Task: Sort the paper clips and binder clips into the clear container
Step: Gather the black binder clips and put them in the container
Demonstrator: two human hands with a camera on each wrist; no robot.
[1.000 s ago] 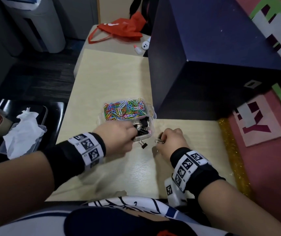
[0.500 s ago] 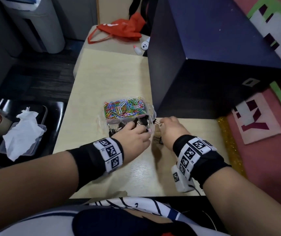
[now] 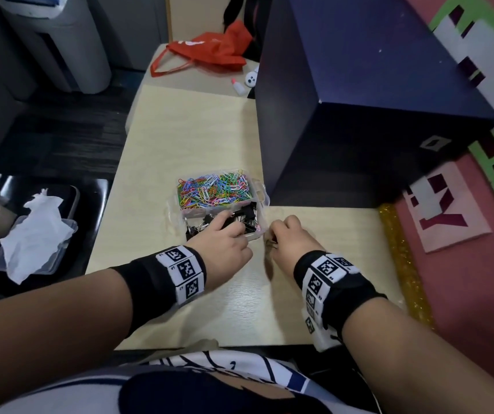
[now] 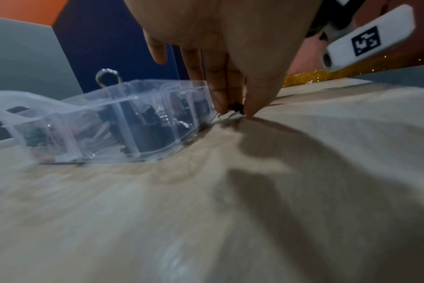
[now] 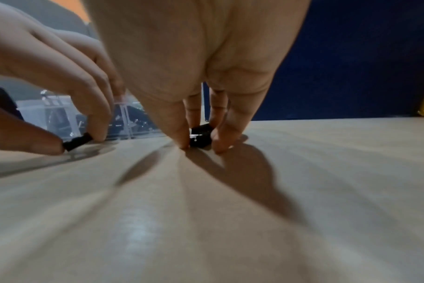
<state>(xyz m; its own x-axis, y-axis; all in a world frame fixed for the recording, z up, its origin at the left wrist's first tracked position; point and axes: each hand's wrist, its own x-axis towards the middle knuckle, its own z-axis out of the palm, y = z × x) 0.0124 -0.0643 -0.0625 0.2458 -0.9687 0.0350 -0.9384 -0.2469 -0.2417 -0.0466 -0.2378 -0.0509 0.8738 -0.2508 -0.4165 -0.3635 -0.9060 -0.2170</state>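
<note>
The clear container stands mid-table, with coloured paper clips in its far compartment and black binder clips in the near one. My left hand is at the container's near edge and pinches a small black binder clip on the table between thumb and fingers. My right hand, just right of the near corner, pinches another black binder clip against the tabletop. From the head view my left hand and right hand are a few centimetres apart.
A tall dark blue box stands right behind the container and my right hand. The pale wooden table stretches away to the far left. A tissue in a plastic tray lies off the table's left; a gold glitter strip borders the right.
Both hands have shifted forward to the container's near edge. The loose binder clip that lay on the table between them is now pinched by my left fingers.
</note>
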